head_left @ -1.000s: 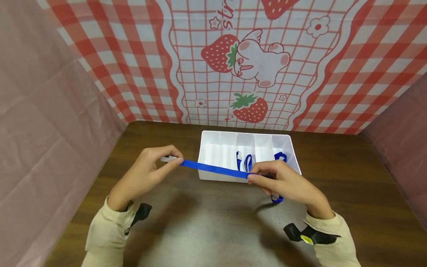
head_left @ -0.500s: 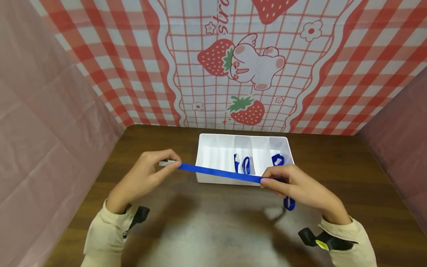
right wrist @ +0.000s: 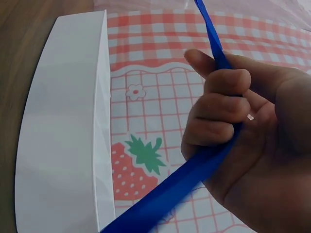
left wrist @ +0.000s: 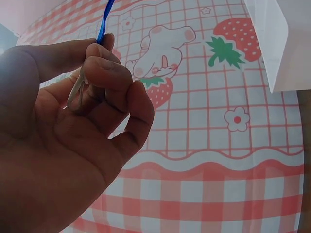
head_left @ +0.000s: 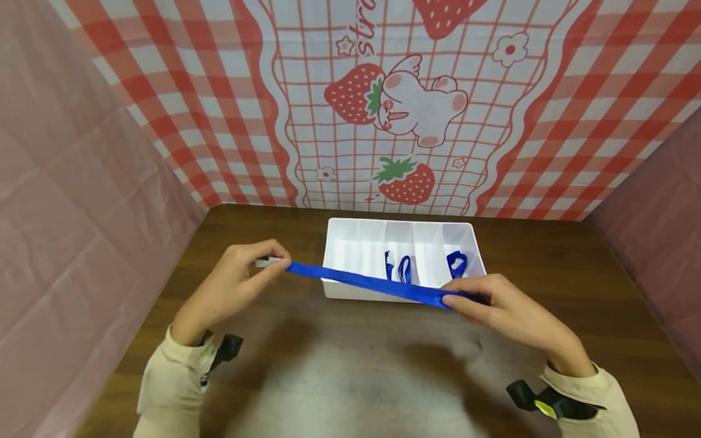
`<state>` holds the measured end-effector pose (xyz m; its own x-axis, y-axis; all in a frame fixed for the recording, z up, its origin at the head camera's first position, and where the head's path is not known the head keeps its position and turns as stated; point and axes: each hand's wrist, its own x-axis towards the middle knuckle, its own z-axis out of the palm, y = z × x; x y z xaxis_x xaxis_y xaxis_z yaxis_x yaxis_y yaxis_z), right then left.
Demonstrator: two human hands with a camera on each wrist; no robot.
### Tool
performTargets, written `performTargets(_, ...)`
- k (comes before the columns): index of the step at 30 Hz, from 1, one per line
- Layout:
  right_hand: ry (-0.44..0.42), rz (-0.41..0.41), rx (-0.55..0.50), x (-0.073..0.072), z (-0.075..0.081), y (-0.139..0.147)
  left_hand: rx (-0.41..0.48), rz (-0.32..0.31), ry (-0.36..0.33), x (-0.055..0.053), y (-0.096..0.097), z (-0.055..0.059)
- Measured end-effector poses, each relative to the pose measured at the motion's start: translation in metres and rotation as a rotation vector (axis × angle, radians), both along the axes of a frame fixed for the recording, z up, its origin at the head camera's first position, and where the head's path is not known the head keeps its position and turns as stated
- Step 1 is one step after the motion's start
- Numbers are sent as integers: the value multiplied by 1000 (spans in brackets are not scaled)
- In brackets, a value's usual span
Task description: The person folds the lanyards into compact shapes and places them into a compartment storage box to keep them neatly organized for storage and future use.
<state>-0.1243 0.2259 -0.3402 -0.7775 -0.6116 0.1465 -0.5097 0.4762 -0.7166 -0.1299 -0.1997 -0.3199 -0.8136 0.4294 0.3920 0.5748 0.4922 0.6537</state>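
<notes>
A flat blue lanyard strap (head_left: 356, 280) is stretched between the two hands above the table, sloping down to the right. My left hand (head_left: 235, 283) pinches its left end between thumb and forefinger. A pale clip-like piece (left wrist: 77, 90) at that end sits partly hidden within the curled fingers. My right hand (head_left: 512, 310) grips the strap farther along. In the right wrist view, its fingers curl round the blue strap (right wrist: 167, 194), which continues out below the hand. Behind the strap stands a white divided box (head_left: 342, 291).
Folded blue straps (head_left: 404, 269) lie in the box's middle compartment, and another folded strap (head_left: 457, 264) lies in its rightmost one. The box stands on a brown wooden table (head_left: 263, 225). A checked strawberry cloth (head_left: 241, 121) hangs behind; pink cloth (head_left: 82, 213) hangs at the left.
The right hand has moved right and slightly down along the strap, so the span between the hands is longer. The dangling blue loop below it is out of sight in the head view.
</notes>
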Motion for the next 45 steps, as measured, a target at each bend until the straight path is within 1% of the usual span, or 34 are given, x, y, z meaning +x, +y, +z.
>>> performTargets(2, 11, -37, -15, 2, -1, 2, 4, 7, 2, -1, -1, 0)
performTargets(3, 7, -46, -32, 3, -1, 3, 4, 9, 4, -1, -2, 0)
performTargets(4, -16, -47, -55, 4, -1, 4, 4, 10, 3, -2, -2, 0)
performTargets(7, -94, 7, -147, 7, 0, 9, 6, 2, -15, -2, -3, -1)
performTargets(10, -174, 73, -176, 9, 2, 15, 2, -6, -36, -2, -3, -1)
performTargets(12, -190, 110, -160, 9, 2, 19, -4, -9, -44, -1, -3, 0)
performTargets(14, -193, 123, -121, 9, 3, 21, -14, -9, -44, -1, -3, 0)
performTargets(17, -147, 136, -64, 9, 2, 24, -23, -11, -50, 1, -4, 2)
performTargets(20, -98, 127, -29, 10, 2, 27, -25, -12, -52, 2, -4, 3)
performTargets(22, -90, 101, -25, 11, 2, 29, -21, -9, -42, 1, -4, 3)
performTargets(27, -166, 6, -59, 13, 1, 33, -16, 17, -9, 0, -5, 2)
performTargets(29, -192, 6, -95, 13, 0, 36, -15, 23, -9, -1, -5, 2)
performTargets(33, -222, 45, -151, 13, -2, 45, -16, 16, -23, -1, -6, 1)
performTargets(35, -219, 62, -143, 12, -3, 49, -19, 14, -24, -1, -6, 0)
performTargets(40, -223, 89, -81, 11, -8, 57, -33, 12, -15, -1, -6, -1)
performTargets(43, -238, 51, -48, 12, -10, 61, -40, 10, -17, -1, -6, 0)
performTargets(45, -232, 20, -35, 13, -11, 64, -46, 8, -24, -1, -6, 0)
